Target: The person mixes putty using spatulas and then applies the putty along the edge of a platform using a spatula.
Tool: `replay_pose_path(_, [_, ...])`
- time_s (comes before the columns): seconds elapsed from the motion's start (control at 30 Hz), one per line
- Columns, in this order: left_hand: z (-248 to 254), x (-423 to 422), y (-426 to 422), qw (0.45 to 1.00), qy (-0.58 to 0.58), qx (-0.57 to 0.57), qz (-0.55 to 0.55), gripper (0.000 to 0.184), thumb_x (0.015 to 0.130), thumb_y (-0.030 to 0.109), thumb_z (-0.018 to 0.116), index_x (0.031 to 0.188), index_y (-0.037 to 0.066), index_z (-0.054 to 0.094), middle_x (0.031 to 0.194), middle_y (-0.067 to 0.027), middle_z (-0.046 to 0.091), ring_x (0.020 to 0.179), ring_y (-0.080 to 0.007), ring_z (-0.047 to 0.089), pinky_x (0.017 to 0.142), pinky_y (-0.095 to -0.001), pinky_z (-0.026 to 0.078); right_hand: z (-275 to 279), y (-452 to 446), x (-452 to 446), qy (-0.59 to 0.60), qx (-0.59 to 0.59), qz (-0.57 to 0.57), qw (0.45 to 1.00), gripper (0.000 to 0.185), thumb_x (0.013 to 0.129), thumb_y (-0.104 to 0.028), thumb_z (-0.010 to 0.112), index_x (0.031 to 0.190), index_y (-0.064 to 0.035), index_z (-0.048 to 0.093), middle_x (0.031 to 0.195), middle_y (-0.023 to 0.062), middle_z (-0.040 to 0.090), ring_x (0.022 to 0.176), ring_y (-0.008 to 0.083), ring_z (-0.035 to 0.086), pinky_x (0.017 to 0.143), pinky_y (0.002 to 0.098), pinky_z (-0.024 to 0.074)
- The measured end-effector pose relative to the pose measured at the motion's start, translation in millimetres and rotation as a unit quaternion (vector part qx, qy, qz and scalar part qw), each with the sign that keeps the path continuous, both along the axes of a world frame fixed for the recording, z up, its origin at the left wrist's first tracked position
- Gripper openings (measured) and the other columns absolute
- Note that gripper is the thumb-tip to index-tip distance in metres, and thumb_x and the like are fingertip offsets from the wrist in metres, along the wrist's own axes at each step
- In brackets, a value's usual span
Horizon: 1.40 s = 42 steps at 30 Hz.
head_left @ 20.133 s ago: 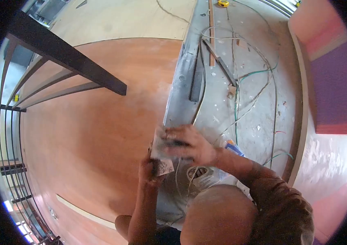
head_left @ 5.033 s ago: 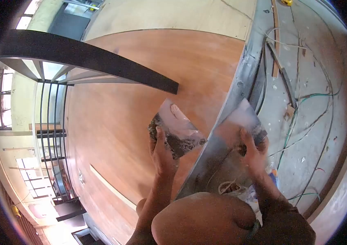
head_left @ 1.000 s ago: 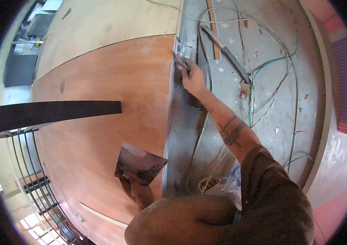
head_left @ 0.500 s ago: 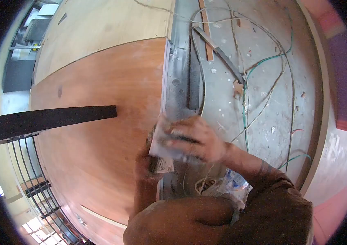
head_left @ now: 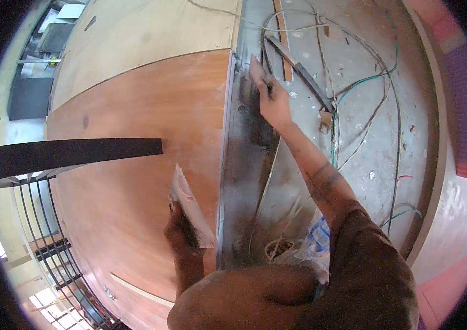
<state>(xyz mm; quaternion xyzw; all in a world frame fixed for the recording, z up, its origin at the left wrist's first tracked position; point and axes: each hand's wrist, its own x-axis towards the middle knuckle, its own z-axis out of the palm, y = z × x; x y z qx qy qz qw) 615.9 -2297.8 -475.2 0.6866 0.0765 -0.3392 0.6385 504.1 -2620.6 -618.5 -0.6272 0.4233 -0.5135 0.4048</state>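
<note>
My left hand [head_left: 181,231] grips a flat plate [head_left: 194,206] smeared with pale putty, held tilted above the brown wood panel [head_left: 129,115]. Farther away, my right hand [head_left: 275,104] is closed round a putty knife [head_left: 255,70]. Its thin blade points away from me, close to the panel's far corner and the greyish side below the edge. Whether the blade touches that side, I cannot tell. A pale strip [head_left: 225,110] runs along the panel's edge. My right fingers partly hide the knife's handle.
A dark curved bar [head_left: 79,157] reaches over the panel from the left. Cables [head_left: 369,126], a metal bar [head_left: 305,74] and a wood strip [head_left: 283,41] lie on the speckled floor [head_left: 365,159]. A plastic bag [head_left: 317,236] and a round container [head_left: 278,248] are near my knee.
My hands were together at the panel's edge. My right hand has moved away and forward with the putty knife, while the left has drawn slightly left with the plate.
</note>
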Motion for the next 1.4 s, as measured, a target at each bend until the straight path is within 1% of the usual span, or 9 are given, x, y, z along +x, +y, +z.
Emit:
replay_pose_path(0.73, [-1, -7, 36, 0.999, 0.051, -0.007, -0.005, 0.033, 0.099, 0.039, 0.056, 0.110, 0.008, 0.063, 0.063, -0.0035, 0.053, 0.043, -0.0142, 0.048, 0.038, -0.0279, 0.039, -28, -44, 49, 0.085, 0.017, 0.030, 0.996, 0.029, 0.093, -0.012, 0.056, 0.119, -0.0002, 0.059, 0.104, 0.0266, 0.066, 0.101, 0.0450, 0.062, 0.085, 0.0478, 0.0498])
replay_pose_path(1.03, [15, -15, -12, 0.992, 0.067, -0.046, -0.092, 0.039, 0.096, 0.036, 0.059, 0.122, 0.007, 0.060, 0.074, -0.0042, 0.063, 0.052, -0.0157, 0.057, 0.049, -0.0259, 0.048, 85, 85, -51, 0.115, -0.185, 0.226, 0.950, 0.035, 0.092, -0.009, 0.055, 0.126, -0.0074, 0.061, 0.134, 0.0191, 0.056, 0.118, 0.0356, 0.058, 0.096, 0.0450, 0.0459])
replay_pose_path(1.07, [18, -17, -24, 0.945, -0.151, 0.093, -0.273, 0.038, 0.099, 0.032, 0.052, 0.125, 0.005, 0.057, 0.091, -0.0070, 0.065, 0.072, -0.0192, 0.062, 0.064, -0.0305, 0.053, 97, 103, -58, 0.110, -0.210, 0.291, 0.927, 0.038, 0.089, -0.010, 0.056, 0.127, -0.0093, 0.061, 0.138, 0.0176, 0.053, 0.121, 0.0355, 0.056, 0.096, 0.0468, 0.0453])
replay_pose_path(1.1, [19, -18, -30, 0.801, -0.354, 0.221, -0.429, 0.037, 0.103, 0.028, 0.045, 0.129, 0.004, 0.054, 0.109, -0.0097, 0.067, 0.092, -0.0227, 0.067, 0.080, -0.0350, 0.058, 102, 121, -61, 0.083, -0.260, 0.325, 0.906, 0.044, 0.086, -0.012, 0.057, 0.130, -0.0113, 0.059, 0.139, 0.0169, 0.052, 0.122, 0.0360, 0.054, 0.095, 0.0477, 0.0441])
replay_pose_path(1.13, [14, -17, -31, 0.800, -0.353, 0.220, -0.432, 0.037, 0.103, 0.028, 0.045, 0.129, 0.004, 0.054, 0.109, -0.0097, 0.067, 0.092, -0.0227, 0.067, 0.080, -0.0350, 0.058, 105, 134, -61, 0.055, -0.310, 0.356, 0.880, 0.050, 0.083, -0.014, 0.058, 0.133, -0.0132, 0.057, 0.140, 0.0161, 0.051, 0.123, 0.0365, 0.053, 0.095, 0.0486, 0.0430])
replay_pose_path(1.17, [6, -13, -31, 0.938, -0.054, -0.028, -0.342, 0.039, 0.103, 0.029, 0.045, 0.131, 0.004, 0.052, 0.114, -0.0109, 0.065, 0.097, -0.0239, 0.066, 0.082, -0.0368, 0.057, 102, 143, -59, 0.056, -0.310, 0.354, 0.881, 0.050, 0.083, -0.014, 0.058, 0.133, -0.0132, 0.057, 0.140, 0.0161, 0.051, 0.123, 0.0365, 0.053, 0.095, 0.0486, 0.0430])
replay_pose_path(1.2, [4, -11, -35, 0.908, 0.255, -0.271, -0.191, 0.041, 0.103, 0.030, 0.046, 0.134, 0.004, 0.050, 0.119, -0.0121, 0.064, 0.102, -0.0250, 0.065, 0.085, -0.0385, 0.056, 96, 150, -57, 0.044, -0.318, 0.334, 0.886, 0.054, 0.081, -0.012, 0.058, 0.135, -0.0144, 0.056, 0.140, 0.0166, 0.051, 0.124, 0.0372, 0.051, 0.095, 0.0496, 0.0421])
replay_pose_path(1.27, [13, -10, -46, 0.931, 0.224, -0.232, -0.168, 0.042, 0.102, 0.029, 0.047, 0.136, 0.004, 0.049, 0.121, -0.0125, 0.062, 0.105, -0.0260, 0.064, 0.087, -0.0396, 0.055, 95, 148, -56, 0.033, -0.327, 0.315, 0.890, 0.059, 0.078, -0.011, 0.058, 0.137, -0.0156, 0.055, 0.139, 0.0172, 0.051, 0.125, 0.0379, 0.049, 0.095, 0.0507, 0.0413])
replay_pose_path(1.4, [23, 5, -34, 0.976, 0.096, -0.135, -0.141, 0.046, 0.101, 0.032, 0.050, 0.139, 0.006, 0.045, 0.124, -0.0112, 0.059, 0.112, -0.0271, 0.059, 0.094, -0.0423, 0.051, 73, 114, -46, 0.243, -0.259, 0.307, 0.883, 0.066, 0.071, -0.001, 0.058, 0.135, -0.0148, 0.056, 0.138, 0.0178, 0.050, 0.123, 0.0354, 0.050, 0.097, 0.0474, 0.0420])
